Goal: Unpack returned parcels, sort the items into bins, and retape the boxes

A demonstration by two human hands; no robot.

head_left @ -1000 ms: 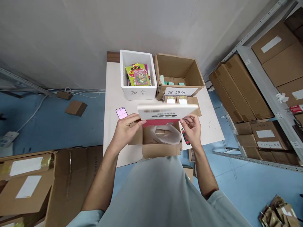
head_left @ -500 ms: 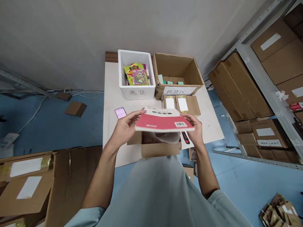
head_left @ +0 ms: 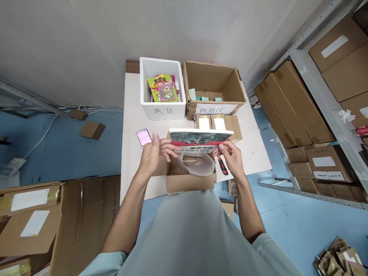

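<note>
- The book (head_left: 201, 143) is held up in front of the body, above the open carton (head_left: 191, 184) and apart from the bench (head_left: 253, 151).
- Its cover is tilted so steeply that it shows as a narrow strip: a dark picture band along the far edge, red below that, then white with dark ovals. The lettering is too foreshortened to read.
- The visible strip runs left to right, roughly level; foreshortening leaves it unclear whether this is the book's true long axis. The pale far edge faces the wall.
- The right hand (head_left: 233, 158) pinches the book's near right corner between thumb and fingers.
- The left hand (head_left: 150, 157) has its thumb raised apart and its fingers loosely spread, touching the book's left end; how firmly, I cannot tell.
- Pale wrapping (head_left: 201, 168) lies in the carton, whose far part is hidden by the book.
- A red-and-black cutter (head_left: 223, 167) rests just beside the carton, near the right fingers.
- The phone (head_left: 143, 137) has its lower end covered by the left hand.
- Farther back stand a white foam box (head_left: 163, 112) with booklets (head_left: 166, 91) and a cardboard box (head_left: 212, 74), its contents partly concealed.
</note>
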